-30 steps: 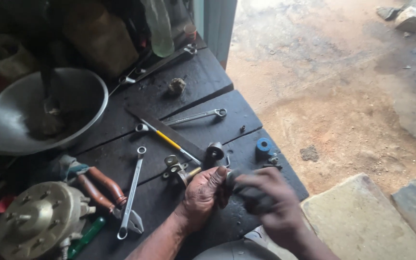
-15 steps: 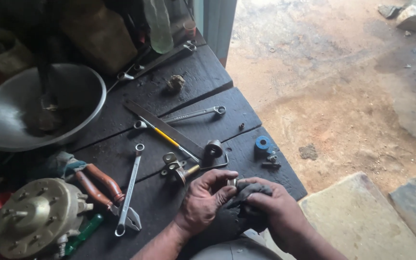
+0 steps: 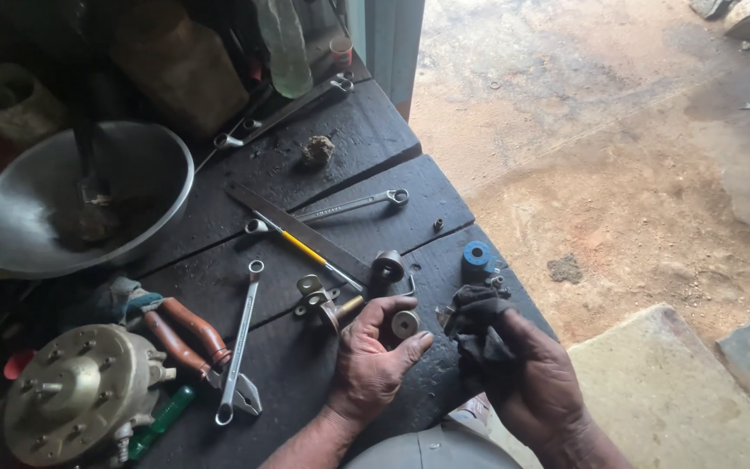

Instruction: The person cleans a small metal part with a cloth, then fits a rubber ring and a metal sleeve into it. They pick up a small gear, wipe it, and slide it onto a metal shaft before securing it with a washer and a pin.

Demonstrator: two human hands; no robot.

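Head view: my left hand (image 3: 373,358) has its fingers (image 3: 410,347) curled shut around a small metal cylinder (image 3: 405,324), end face up, while my right hand (image 3: 538,382) is clenched on a dark rag (image 3: 476,328) just beside that cylinder, the two not touching. Taking the cylinder as landmark, both hands hover over the dark wooden bench (image 3: 366,139); a brass fitting (image 3: 323,300) lies just left of it, a blue spool (image 3: 477,254) up and right, pliers (image 3: 186,334) and a long wrench (image 3: 240,343) farther left, and a metal bowl (image 3: 162,195) well beyond at upper left.
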